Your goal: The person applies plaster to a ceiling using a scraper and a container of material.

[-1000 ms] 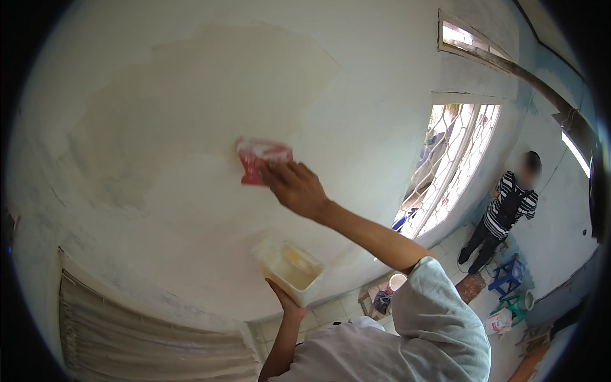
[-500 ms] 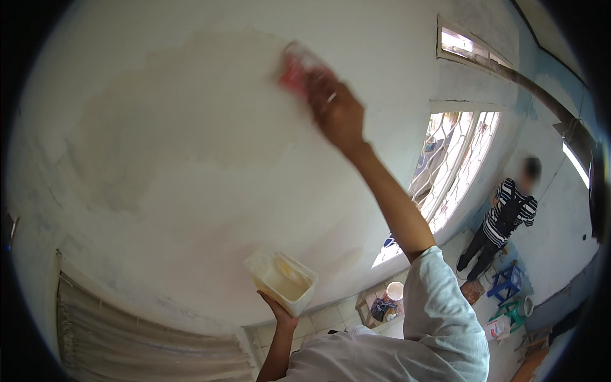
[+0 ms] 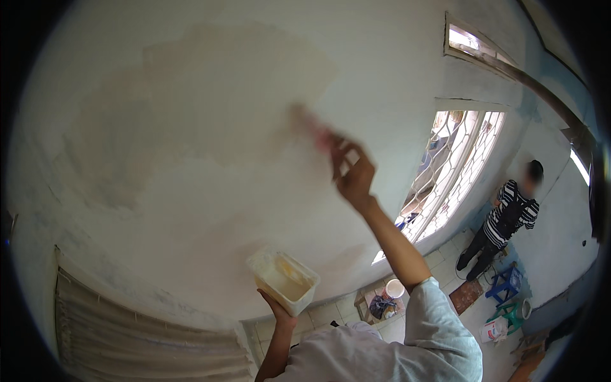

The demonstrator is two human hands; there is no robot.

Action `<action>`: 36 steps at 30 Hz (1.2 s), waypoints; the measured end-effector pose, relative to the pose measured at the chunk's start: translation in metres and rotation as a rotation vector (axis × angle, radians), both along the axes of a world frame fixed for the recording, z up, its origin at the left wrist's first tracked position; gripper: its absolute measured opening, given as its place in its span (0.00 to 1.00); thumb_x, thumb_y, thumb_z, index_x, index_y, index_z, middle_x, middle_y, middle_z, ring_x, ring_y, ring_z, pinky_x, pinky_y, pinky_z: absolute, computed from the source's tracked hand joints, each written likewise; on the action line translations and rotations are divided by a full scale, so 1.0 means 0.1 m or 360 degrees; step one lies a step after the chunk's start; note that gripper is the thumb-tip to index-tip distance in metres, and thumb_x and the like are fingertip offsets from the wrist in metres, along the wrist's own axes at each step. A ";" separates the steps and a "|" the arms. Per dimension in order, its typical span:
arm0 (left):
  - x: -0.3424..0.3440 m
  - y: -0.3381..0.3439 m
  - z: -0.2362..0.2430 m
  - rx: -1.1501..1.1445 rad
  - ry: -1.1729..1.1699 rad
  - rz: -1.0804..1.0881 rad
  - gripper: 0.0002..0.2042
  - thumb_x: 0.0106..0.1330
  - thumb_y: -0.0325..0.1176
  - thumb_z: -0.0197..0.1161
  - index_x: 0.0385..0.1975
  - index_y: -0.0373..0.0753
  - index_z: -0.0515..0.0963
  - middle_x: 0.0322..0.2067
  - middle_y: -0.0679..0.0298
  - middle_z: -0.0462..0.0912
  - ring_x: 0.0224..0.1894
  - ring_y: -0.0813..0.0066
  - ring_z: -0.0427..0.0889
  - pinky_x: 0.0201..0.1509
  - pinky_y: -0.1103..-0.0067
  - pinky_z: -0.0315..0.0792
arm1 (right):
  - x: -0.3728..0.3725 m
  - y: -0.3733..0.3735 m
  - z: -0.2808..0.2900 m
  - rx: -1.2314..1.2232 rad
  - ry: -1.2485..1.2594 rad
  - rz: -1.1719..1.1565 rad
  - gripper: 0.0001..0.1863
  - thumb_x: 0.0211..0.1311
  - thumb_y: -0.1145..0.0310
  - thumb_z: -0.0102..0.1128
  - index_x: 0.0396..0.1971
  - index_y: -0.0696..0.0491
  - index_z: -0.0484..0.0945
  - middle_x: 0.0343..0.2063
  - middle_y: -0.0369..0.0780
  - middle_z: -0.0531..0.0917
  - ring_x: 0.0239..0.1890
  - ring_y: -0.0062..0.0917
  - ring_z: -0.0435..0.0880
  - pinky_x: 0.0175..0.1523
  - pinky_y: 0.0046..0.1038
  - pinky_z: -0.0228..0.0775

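Note:
My right hand is raised at the white wall, gripping a red flat scraper that is smeared by motion. The scraper is over the lower right part of a large beige-grey patch; whether it touches the wall I cannot tell. Lower down, my left hand cradles a translucent white plastic tub from below and the side, with pale, yellowish material inside.
A person in a striped top stands by a grilled window at right. Below are a blue stool, a green stool, a white bucket and a low wooden bench with a pail. A curtain hangs lower left.
My right hand swung up and rightward with the scraper, then came partway back down. The tub in my left hand shifted slightly left and up since a second ago.

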State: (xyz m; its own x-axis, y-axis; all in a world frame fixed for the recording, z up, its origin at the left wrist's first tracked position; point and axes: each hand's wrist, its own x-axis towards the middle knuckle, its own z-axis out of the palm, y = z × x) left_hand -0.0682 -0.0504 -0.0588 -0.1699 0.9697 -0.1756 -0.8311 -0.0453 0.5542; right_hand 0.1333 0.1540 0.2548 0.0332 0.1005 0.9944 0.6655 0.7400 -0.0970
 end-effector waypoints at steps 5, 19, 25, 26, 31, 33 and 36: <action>0.06 0.05 0.05 -0.0004 0.0040 0.0027 0.45 0.67 0.78 0.38 0.77 0.54 0.51 0.71 0.70 0.61 0.72 0.68 0.62 0.74 0.65 0.61 | 0.00 0.16 0.98 0.0226 0.0315 -0.0094 0.15 0.57 0.80 0.68 0.45 0.54 0.87 0.44 0.39 0.86 0.38 0.30 0.87 0.37 0.29 0.81; -0.18 0.10 -0.18 0.0107 -0.0002 0.0070 0.45 0.67 0.78 0.38 0.77 0.54 0.51 0.72 0.69 0.59 0.73 0.66 0.62 0.75 0.65 0.60 | -0.70 -0.25 -0.96 -0.0406 -0.1149 0.0495 0.18 0.62 0.69 0.63 0.53 0.45 0.83 0.56 0.38 0.83 0.50 0.30 0.87 0.49 0.30 0.83; -0.27 0.15 -0.10 0.0095 0.0008 0.0087 0.45 0.67 0.77 0.38 0.76 0.52 0.52 0.71 0.67 0.61 0.72 0.64 0.63 0.74 0.65 0.62 | -0.12 0.12 1.29 0.0338 0.0217 -0.0059 0.10 0.65 0.82 0.63 0.43 0.58 0.86 0.42 0.44 0.86 0.43 0.32 0.88 0.46 0.25 0.78; -0.26 0.16 -0.07 0.0079 0.0024 0.0073 0.45 0.67 0.77 0.38 0.76 0.52 0.52 0.71 0.67 0.61 0.72 0.64 0.63 0.74 0.65 0.62 | -0.04 0.16 1.57 0.0434 0.0230 -0.0204 0.09 0.67 0.78 0.63 0.44 0.56 0.86 0.43 0.43 0.86 0.42 0.31 0.88 0.44 0.28 0.79; -0.30 0.23 -0.17 0.0103 0.0021 0.0041 0.45 0.67 0.78 0.38 0.76 0.52 0.52 0.71 0.67 0.62 0.71 0.65 0.64 0.74 0.65 0.62 | -0.50 0.30 1.17 0.0312 -0.0375 -0.0250 0.14 0.61 0.71 0.67 0.47 0.47 0.87 0.46 0.39 0.86 0.41 0.29 0.88 0.40 0.32 0.81; -0.31 0.21 -0.15 0.0094 -0.0054 0.0011 0.45 0.67 0.77 0.38 0.76 0.52 0.52 0.71 0.67 0.62 0.72 0.65 0.63 0.74 0.65 0.61 | -0.76 0.24 0.46 0.0233 -0.0776 -0.0027 0.18 0.57 0.71 0.68 0.50 0.46 0.86 0.51 0.36 0.85 0.45 0.28 0.87 0.41 0.30 0.80; -0.24 0.18 -0.10 0.0034 -0.0044 0.0012 0.44 0.68 0.77 0.37 0.76 0.51 0.52 0.72 0.67 0.60 0.72 0.64 0.62 0.76 0.65 0.59 | -0.80 -0.05 -0.59 0.0259 -0.1238 0.0080 0.22 0.56 0.65 0.68 0.53 0.44 0.85 0.52 0.34 0.84 0.51 0.23 0.85 0.42 0.27 0.79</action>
